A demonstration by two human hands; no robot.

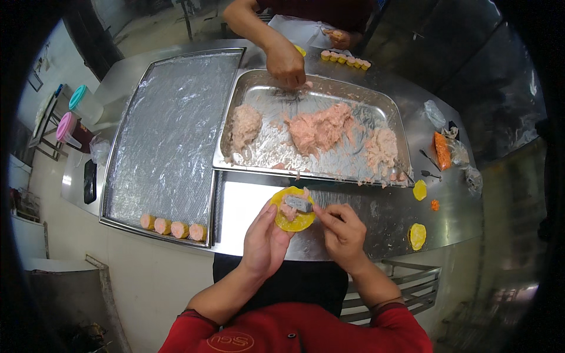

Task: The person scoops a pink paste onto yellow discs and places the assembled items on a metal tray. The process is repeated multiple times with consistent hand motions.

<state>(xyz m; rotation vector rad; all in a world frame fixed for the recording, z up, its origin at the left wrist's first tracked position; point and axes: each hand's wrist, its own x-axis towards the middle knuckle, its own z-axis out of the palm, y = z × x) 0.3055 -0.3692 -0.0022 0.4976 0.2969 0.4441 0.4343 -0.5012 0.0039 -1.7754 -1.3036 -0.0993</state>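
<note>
My left hand point(263, 244) holds a round yellow dumpling wrapper point(302, 223), cupped at its edge above the table's front. A dab of pink minced filling point(288, 213) lies on the wrapper. In my right hand point(344, 235) is a small flat metal spreader point(299, 203), its blade touching the filling; its handle is mostly hidden by my fingers. Just beyond my hands stands a steel tray point(306, 173) with a large pink mound of minced meat point(321, 129) and paler heaps point(246, 125) at its sides.
Left is a plastic-covered rack point(165, 129) with several filled dumplings point(163, 226) along its near edge. Loose wrappers point(418, 236), a bag of orange topping point(442, 151) and dark utensils point(431, 175) lie right. Another person's hand point(286, 65) reaches over the tray's far rim. A phone point(90, 181) lies far left.
</note>
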